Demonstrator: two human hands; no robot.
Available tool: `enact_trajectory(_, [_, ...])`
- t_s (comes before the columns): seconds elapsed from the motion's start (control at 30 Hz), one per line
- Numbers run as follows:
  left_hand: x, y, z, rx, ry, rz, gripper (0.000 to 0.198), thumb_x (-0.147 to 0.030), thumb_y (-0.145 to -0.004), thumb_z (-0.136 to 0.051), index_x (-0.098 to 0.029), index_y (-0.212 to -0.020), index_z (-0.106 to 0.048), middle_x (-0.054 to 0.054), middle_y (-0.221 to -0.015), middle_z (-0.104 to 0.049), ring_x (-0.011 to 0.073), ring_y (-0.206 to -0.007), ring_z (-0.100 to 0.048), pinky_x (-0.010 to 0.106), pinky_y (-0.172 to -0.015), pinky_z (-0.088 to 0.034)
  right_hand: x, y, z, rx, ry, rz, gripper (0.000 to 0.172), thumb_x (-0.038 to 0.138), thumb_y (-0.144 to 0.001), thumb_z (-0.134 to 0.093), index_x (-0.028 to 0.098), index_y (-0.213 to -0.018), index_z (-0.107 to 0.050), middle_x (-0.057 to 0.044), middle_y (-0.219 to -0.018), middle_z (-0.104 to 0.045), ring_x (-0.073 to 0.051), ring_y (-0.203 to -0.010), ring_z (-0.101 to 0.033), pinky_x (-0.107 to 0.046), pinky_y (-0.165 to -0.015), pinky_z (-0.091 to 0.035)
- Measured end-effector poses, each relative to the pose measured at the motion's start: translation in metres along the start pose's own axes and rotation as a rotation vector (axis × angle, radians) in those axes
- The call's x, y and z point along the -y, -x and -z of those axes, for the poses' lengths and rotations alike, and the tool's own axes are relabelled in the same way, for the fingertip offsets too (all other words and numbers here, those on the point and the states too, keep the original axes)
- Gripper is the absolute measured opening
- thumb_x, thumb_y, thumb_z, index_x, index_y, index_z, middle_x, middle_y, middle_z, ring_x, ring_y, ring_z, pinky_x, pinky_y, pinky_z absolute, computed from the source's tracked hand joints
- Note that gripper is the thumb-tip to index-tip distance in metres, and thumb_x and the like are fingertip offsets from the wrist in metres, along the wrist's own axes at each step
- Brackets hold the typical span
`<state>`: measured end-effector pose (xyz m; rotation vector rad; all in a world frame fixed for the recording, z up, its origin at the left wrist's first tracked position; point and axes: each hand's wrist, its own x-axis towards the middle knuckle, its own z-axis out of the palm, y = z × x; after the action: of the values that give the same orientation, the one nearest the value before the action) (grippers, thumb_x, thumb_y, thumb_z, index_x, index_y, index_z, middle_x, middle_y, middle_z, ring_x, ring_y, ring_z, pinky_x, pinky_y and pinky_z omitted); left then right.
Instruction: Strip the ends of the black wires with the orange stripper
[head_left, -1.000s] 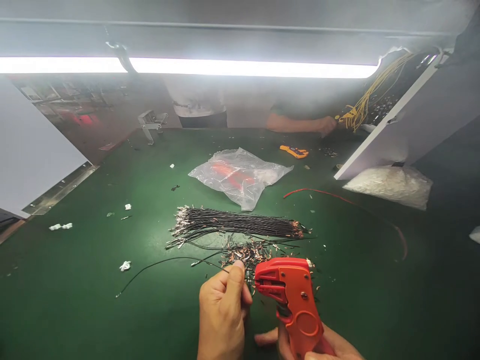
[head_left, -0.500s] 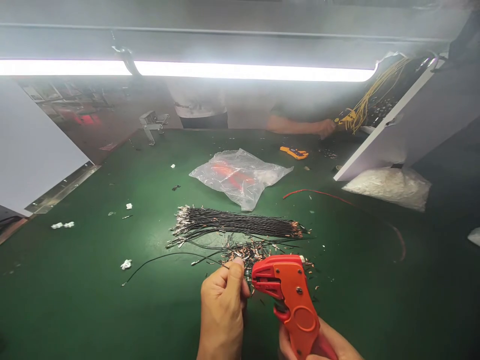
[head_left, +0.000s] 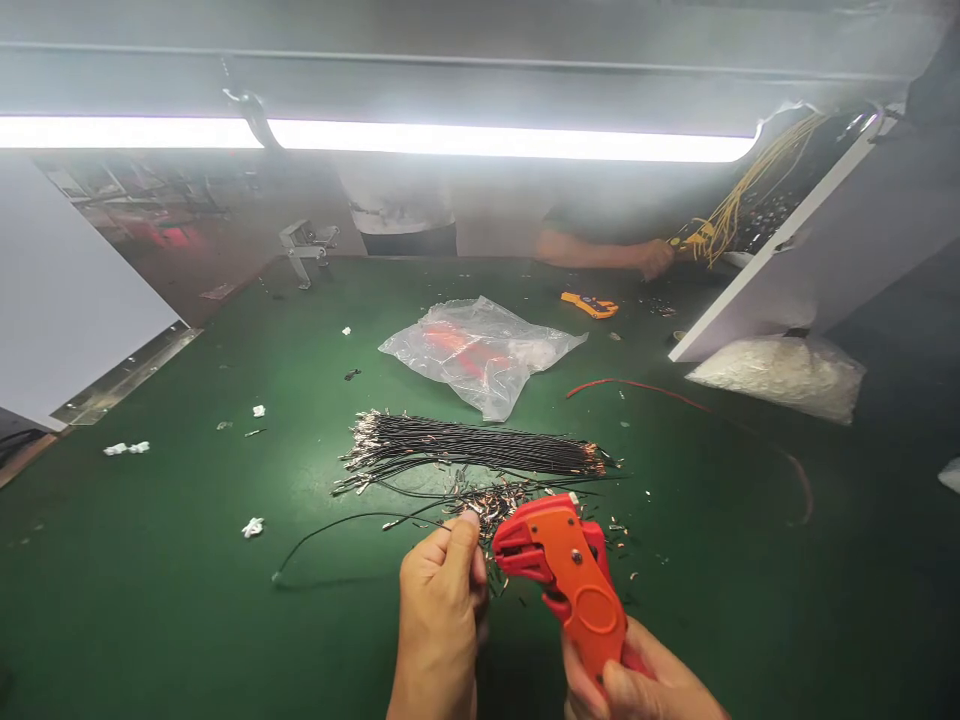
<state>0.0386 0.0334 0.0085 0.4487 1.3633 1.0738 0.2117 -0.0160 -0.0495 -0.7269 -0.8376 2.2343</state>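
Observation:
Pinched between the thumb and fingers of my left hand (head_left: 444,610) is a single black wire (head_left: 330,524), whose terminal end reaches out to the left over the table. My right hand (head_left: 637,680) grips the handle of a red-and-orange wire stripper (head_left: 574,575). Its jaws point left, close beside my left fingertips; the wire's near end is hidden by my fingers. Just beyond my hands lies a scatter of short black offcuts and copper strands (head_left: 491,505). Behind that is a bundle of black wires (head_left: 480,443), with metal terminals at the left and bare copper at the right.
A clear plastic bag (head_left: 484,355) with something red inside lies past the bundle. Farther back are a yellow-orange stripper (head_left: 590,305) and a metal bracket (head_left: 306,250). A red wire (head_left: 652,388) and a white-filled bag (head_left: 780,375) sit right. Across the table, a person's arm (head_left: 600,250) holds a yellow tool.
The stripper has tilted and shifted slightly left, and its handles look more spread. My left hand moved a little left; the wire's far end swung right.

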Motion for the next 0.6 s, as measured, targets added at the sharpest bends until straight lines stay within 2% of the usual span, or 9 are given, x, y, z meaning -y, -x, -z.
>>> enact_trajectory(0.07, [0.0, 0.0, -0.001, 0.003, 0.003, -0.003, 0.06, -0.068, -0.06, -0.076, -0.021, -0.05, -0.04, -0.01, -0.041, -0.029, 0.0026, -0.037, -0.019, 0.017, -0.035, -0.013, 0.002, -0.001, -0.001, 0.017, -0.015, -0.011, 0.052, 0.065, -0.076, -0.077, 0.019, -0.076, -0.053, 0.008, -0.058, -0.038, -0.008, -0.051, -0.029, -0.024, -0.052, -0.021])
enact_trajectory(0.2, [-0.001, 0.001, -0.003, 0.017, 0.014, -0.004, 0.062, -0.07, -0.059, -0.077, -0.02, -0.05, -0.041, -0.009, -0.041, -0.031, 0.0024, -0.038, -0.023, 0.016, -0.037, -0.017, 0.0, -0.004, 0.0, 0.154, -0.049, 0.085, 0.048, 0.06, -0.079, -0.076, 0.016, -0.085, -0.057, 0.003, -0.068, -0.045, -0.01, -0.057, -0.035, -0.024, -0.056, -0.026])
enact_trajectory(0.37, [0.001, 0.0, -0.002, -0.087, 0.071, -0.084, 0.061, -0.074, -0.06, -0.076, -0.019, -0.057, -0.05, -0.01, -0.043, -0.031, 0.002, -0.038, -0.023, 0.015, -0.036, -0.018, 0.016, -0.003, -0.011, 0.212, -0.018, 0.138, 0.045, 0.057, -0.08, -0.068, 0.019, -0.101, -0.056, -0.003, -0.079, -0.05, -0.016, -0.068, -0.041, -0.028, -0.065, -0.031])
enact_trajectory(0.5, [0.004, -0.001, -0.001, -0.195, 0.079, -0.246, 0.063, -0.077, -0.059, -0.075, -0.017, -0.059, -0.058, -0.008, -0.045, -0.038, 0.003, -0.039, -0.029, 0.015, -0.035, -0.022, 0.029, 0.008, -0.008, 0.128, 0.021, 0.136, 0.053, 0.06, -0.078, -0.068, 0.021, -0.112, -0.057, -0.004, -0.086, -0.054, -0.016, -0.07, -0.043, -0.03, -0.069, -0.035])
enact_trajectory(0.57, [0.005, -0.001, 0.0, -0.226, 0.065, -0.343, 0.06, -0.075, -0.064, -0.075, -0.017, -0.062, -0.063, -0.006, -0.047, -0.041, 0.0043, -0.041, -0.034, 0.015, -0.035, -0.026, 0.036, 0.015, -0.001, 0.033, 0.242, 0.135, 0.061, 0.064, -0.081, -0.063, 0.023, -0.126, -0.052, -0.006, -0.095, -0.058, -0.02, -0.078, -0.049, -0.033, -0.074, -0.039])
enact_trajectory(0.6, [0.005, -0.001, 0.001, -0.241, 0.057, -0.391, 0.057, -0.073, -0.067, -0.074, -0.017, -0.064, -0.066, -0.005, -0.048, -0.043, 0.005, -0.042, -0.036, 0.016, -0.036, -0.028, 0.042, 0.019, 0.003, -0.011, 0.459, 0.173, 0.057, 0.062, -0.086, -0.06, 0.025, -0.129, -0.051, -0.008, -0.102, -0.059, -0.022, -0.083, -0.051, -0.034, -0.075, -0.041])
